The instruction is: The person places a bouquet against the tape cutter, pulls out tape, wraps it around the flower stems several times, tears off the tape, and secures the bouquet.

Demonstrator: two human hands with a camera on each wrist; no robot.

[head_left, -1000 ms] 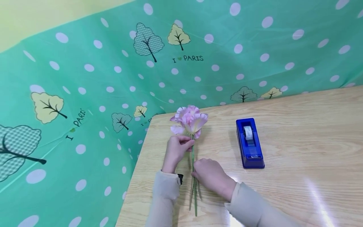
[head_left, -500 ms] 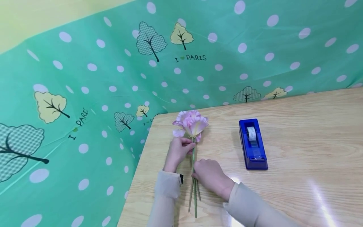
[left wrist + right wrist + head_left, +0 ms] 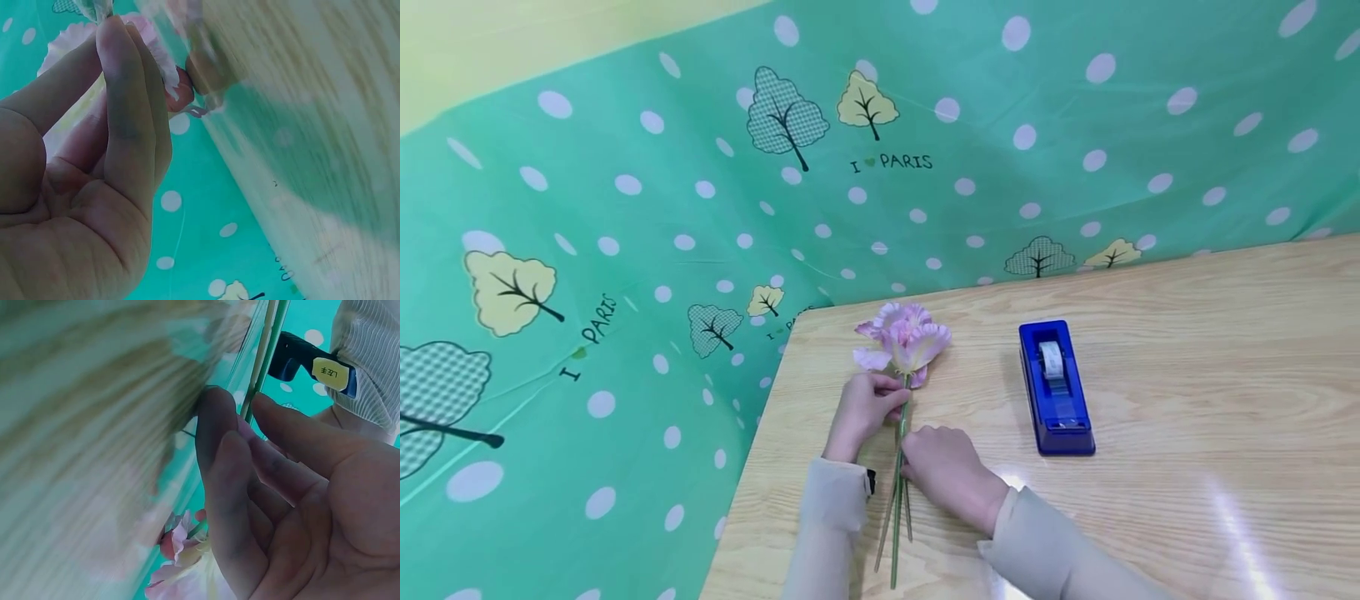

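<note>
Pink-lilac flowers (image 3: 910, 337) lie on the wooden table, blooms toward the back wall and several green stems (image 3: 896, 533) trailing to the front. Just below the blooms, my left hand (image 3: 863, 408) pinches the stems between thumb and fingers. My right hand (image 3: 947, 467) holds the same bunch lower down; in the right wrist view its thumb and curled fingers meet around the stems (image 3: 265, 356). Below the right hand the stem ends fan slightly apart. Petals (image 3: 69, 50) show behind the left fingers in the left wrist view.
To the right of the hands stands a blue tape dispenser (image 3: 1058, 408) with a roll of clear tape. A green cloth (image 3: 970, 150) with dots and trees hangs behind and left of the table (image 3: 1217, 375). A black wristband (image 3: 870, 482) sits at the left cuff.
The lower stem ends have swung a little to the left, so the bunch now slants. Both hands keep their hold. The head view has shifted slightly.
</note>
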